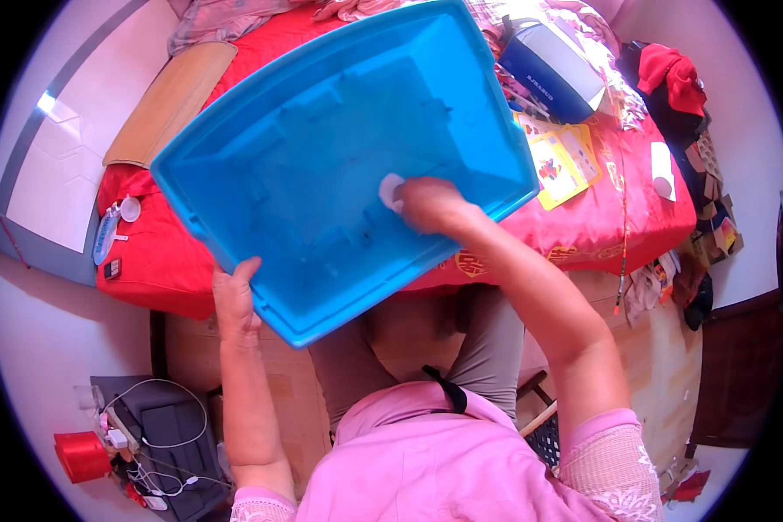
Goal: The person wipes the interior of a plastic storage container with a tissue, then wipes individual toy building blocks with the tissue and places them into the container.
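A large blue plastic bin [322, 287] is tilted over the edge of the bed, its open inside facing me. My left hand [237, 300] grips the bin's near left rim, thumb on the inner side and the other fingers hidden behind it. Inside the bin, my right hand [431, 205] is closed on a small white cloth or pad [391, 191], which lies against the bin's inner surface. Its exact material is too small to tell.
A red bedspread [583, 235] lies under the bin. Around it are a wooden board [170, 104], a blue and white box [555, 70], yellow sheets [565, 170] and a white roll [662, 170]. A dark grey cabinet [170, 426] with cables stands lower left.
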`<state>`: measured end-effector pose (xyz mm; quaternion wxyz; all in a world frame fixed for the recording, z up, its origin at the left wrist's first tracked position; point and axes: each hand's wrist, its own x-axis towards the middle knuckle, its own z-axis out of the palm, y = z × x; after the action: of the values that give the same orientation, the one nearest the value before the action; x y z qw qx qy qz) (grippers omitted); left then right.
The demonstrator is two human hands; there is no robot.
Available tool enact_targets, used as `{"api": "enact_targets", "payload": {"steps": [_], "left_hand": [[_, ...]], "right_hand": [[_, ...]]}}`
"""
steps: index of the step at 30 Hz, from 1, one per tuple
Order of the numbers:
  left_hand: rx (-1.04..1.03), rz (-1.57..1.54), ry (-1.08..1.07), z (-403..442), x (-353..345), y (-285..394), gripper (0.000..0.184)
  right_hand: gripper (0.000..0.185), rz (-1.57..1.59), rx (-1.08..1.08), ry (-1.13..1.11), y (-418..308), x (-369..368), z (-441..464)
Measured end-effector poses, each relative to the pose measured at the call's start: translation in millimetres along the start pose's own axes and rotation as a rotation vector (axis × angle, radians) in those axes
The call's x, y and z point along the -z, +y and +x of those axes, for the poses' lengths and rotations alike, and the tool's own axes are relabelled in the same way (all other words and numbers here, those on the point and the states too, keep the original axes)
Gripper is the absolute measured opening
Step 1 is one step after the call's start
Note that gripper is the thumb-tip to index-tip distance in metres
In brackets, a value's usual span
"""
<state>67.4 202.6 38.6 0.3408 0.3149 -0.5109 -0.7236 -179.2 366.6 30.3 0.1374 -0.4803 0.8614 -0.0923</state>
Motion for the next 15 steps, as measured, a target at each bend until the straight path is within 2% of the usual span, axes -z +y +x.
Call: {"api": "enact_targets", "payload": {"steps": [8,11,15], "left_hand": [[-0.018,0.017,0.002,-1.7,2.2,-0.2,0.053],[-0.009,0.013,0.017,-0.6,-1.4,0.7,0.053],[-0.008,-0.014,0.0,0.8,5.4,-4.8,0.054]], "right_hand": [[0.028,0.231,0.172,0.201,-36.1,-20.6,4.1],[0.028,0.068,0.134,-0.081,-38.6,-25.6,7.8],[0.024,-0.048,0.199,-0.014,-39.9,-41.5,4.5]]}}
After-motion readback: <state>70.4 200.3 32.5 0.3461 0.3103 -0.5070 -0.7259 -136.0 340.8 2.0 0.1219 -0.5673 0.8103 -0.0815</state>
